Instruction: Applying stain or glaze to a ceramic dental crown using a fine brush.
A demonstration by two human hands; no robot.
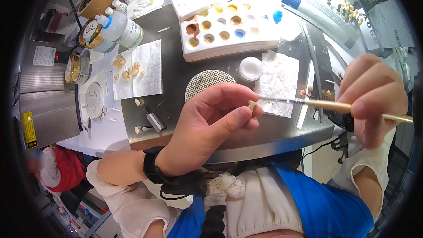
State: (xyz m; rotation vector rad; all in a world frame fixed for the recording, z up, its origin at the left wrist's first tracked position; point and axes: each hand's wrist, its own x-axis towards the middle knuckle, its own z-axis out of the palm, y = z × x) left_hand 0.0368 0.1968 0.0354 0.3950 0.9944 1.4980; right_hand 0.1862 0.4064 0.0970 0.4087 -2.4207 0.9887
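While a small cream tooth (251,105) is pinched between thumb and fingers of the left hand (213,125) above the tabletop (175,68), a thin brush (324,104) is gripped by the curled right hand (375,101), the nearly level shaft pointed leftward, tip just beside the tooth.

Counter (174,83), grey metal. On it: white palette (229,49) with coloured wells, rear; round gridded disc (210,80), centre; white round jar (251,68), between disc and white tissue (284,77); white napkin (152,72), left; small metal block (156,122), front left.
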